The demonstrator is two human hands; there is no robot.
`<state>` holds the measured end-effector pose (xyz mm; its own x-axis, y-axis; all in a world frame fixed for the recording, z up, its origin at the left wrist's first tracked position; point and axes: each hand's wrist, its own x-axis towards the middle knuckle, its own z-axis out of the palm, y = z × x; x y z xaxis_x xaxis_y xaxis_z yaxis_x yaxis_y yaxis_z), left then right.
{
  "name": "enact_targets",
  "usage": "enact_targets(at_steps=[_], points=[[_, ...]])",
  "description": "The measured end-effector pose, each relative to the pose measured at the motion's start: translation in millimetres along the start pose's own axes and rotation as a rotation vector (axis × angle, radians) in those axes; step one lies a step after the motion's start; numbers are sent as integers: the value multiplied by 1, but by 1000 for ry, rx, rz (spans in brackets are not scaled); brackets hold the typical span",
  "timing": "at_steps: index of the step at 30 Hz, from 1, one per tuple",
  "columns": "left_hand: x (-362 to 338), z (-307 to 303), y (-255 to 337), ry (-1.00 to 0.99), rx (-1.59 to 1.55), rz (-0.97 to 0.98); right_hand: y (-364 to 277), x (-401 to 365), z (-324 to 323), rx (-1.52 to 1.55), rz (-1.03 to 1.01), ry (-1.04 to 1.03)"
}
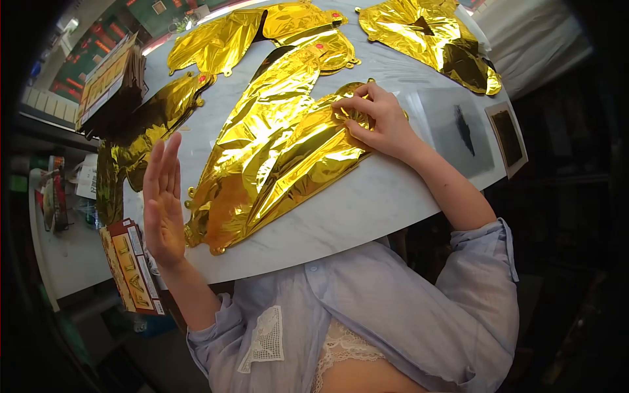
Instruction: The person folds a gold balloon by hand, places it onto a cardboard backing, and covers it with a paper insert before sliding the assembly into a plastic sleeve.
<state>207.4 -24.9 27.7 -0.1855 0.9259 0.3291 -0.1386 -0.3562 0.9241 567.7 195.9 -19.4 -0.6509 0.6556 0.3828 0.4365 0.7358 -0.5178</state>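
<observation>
Flat, uninflated gold foil balloons (268, 134) lie in an overlapping stack across the middle of the table. On the upper right part of the nearest gold foil balloon (308, 177), my right hand (383, 124) has its thumb and forefinger bent around a raised bit of foil. My left hand (165, 206) is raised at the left table edge, fingers stretched upward and holding nothing. It is apart from the foil, beside a printed card pack (131, 268) with gold lettering.
More gold foil balloons (216, 42) lie at the back, another (426, 33) at the back right. A stack of printed packs (111, 85) stands far left. A clear sheet with a dark patch (452, 131) and a small dark-centred card (506, 134) lie right. The table (314, 229) has a curved-looking front edge.
</observation>
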Motion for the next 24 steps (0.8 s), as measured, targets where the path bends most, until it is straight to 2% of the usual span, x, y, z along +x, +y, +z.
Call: enact_targets(at_steps=[2,4,6,11,24], points=[[-1,33,24,-342,681,-38,4,0,2,2,-16,25],[-3,80,28,-611,1035,-22,4,-1,3,8,-40,41],[-9,110,15,-708,1119,-26,3,0,3,-4,-32,43],[-17,104,-23,-720,1380,-70,2,-1,2,16,32,16],[-28,97,-38,-696,1402,-43,0,-1,2,11,36,9]])
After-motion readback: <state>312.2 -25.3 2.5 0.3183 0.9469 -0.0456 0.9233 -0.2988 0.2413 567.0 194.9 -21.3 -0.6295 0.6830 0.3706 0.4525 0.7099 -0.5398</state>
